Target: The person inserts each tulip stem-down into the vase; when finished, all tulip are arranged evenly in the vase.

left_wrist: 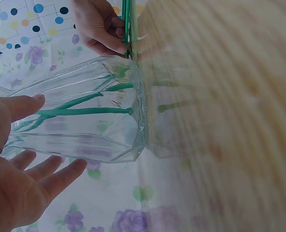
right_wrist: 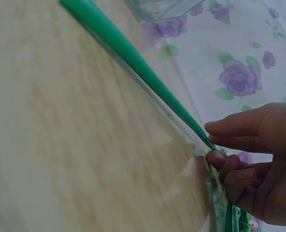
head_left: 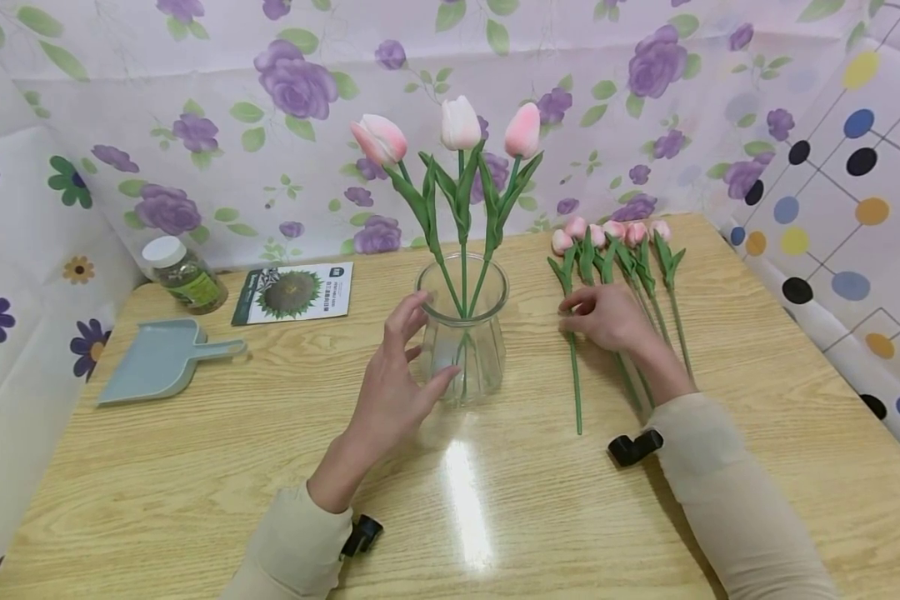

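A clear glass vase [head_left: 463,358] stands upright on the table, with three pink-and-white tulips [head_left: 461,125] in it; their green stems [left_wrist: 84,111] cross inside the glass. My left hand [head_left: 393,379] is spread around the vase's left side, thumb and fingers apart; whether a fingertip touches the glass I cannot tell. To the right of the vase, my right hand [head_left: 607,317] pinches the green stem [right_wrist: 152,79] of the leftmost tulip [head_left: 562,243] in a row lying on the table. Several other tulips [head_left: 636,235] lie beside and partly under that hand.
At the left of the wooden table [head_left: 195,483] lies a grey-blue dustpan [head_left: 153,362]. Behind it stand a white-lidded jar [head_left: 183,275] and, lying flat, a printed card [head_left: 294,293]. A flowered sheet [head_left: 217,100] hangs along the back.
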Tool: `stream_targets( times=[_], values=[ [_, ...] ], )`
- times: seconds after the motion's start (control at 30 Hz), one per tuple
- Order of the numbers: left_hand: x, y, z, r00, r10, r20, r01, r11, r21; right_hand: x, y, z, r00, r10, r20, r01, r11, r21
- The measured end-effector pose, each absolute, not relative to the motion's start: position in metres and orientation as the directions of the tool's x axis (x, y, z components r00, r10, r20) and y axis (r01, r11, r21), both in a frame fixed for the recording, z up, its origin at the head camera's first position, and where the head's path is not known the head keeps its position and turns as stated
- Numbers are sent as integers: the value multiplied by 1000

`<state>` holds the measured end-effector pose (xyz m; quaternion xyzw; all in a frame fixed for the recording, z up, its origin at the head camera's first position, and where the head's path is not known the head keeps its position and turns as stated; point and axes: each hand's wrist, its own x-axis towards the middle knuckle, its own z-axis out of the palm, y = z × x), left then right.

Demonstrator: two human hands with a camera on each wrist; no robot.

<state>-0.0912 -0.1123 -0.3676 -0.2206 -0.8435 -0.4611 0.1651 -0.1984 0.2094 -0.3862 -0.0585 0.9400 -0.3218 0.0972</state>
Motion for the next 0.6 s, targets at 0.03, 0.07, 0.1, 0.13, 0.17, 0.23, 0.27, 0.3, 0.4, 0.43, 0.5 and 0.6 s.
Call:
stream_targets(
  times=[0.03,0.07,0.1,0.13,0.17,0.23,0.27,0.3,0.4,0.43,0.5,0.6],
  values=[
    [-91,-112,-368,-849,219,481,523,478,706,-198,208,-386,-973,-176,-150,-48,789,-613],
    [-91,-112,-368,-850,219,480,522,478,707,-198,208,-387,-972,-179,-153,-50,791,-609],
    [-91,-112,-368,-850,219,479,521,478,707,-198,207,-386,-971,-187,-152,-58,793,-607],
    [-91,-112,-368,-851,218,478,521,478,708,-198,207,-386,-970,-194,-150,-65,793,-606],
    [-91,-112,-367,-851,219,478,520,478,708,-198,207,-387,-969,-198,-148,-70,793,-605],
    [-91,-112,-367,-851,219,478,521,479,707,-197,206,-386,-967,-209,-143,-81,792,-605],
    [-91,-112,-367,-850,219,478,521,479,707,-197,206,-386,-967,-214,-141,-87,791,-606],
    [-91,-112,-367,-850,219,479,521,479,706,-197,206,-386,-966,-220,-138,-93,789,-607],
    [-91,-112,-367,-849,220,480,523,479,705,-197,205,-386,-965,-223,-138,-94,787,-609],
    [-91,-112,-367,-848,221,481,524,478,705,-197,205,-386,-965,-222,-140,-93,786,-611],
    [-91,-112,-367,-848,222,481,525,476,705,-197,204,-386,-965,-220,-142,-88,781,-618],
    [-91,-112,-367,-848,223,481,526,475,706,-197,204,-385,-965,-213,-155,-66,765,-640]
  ],
)
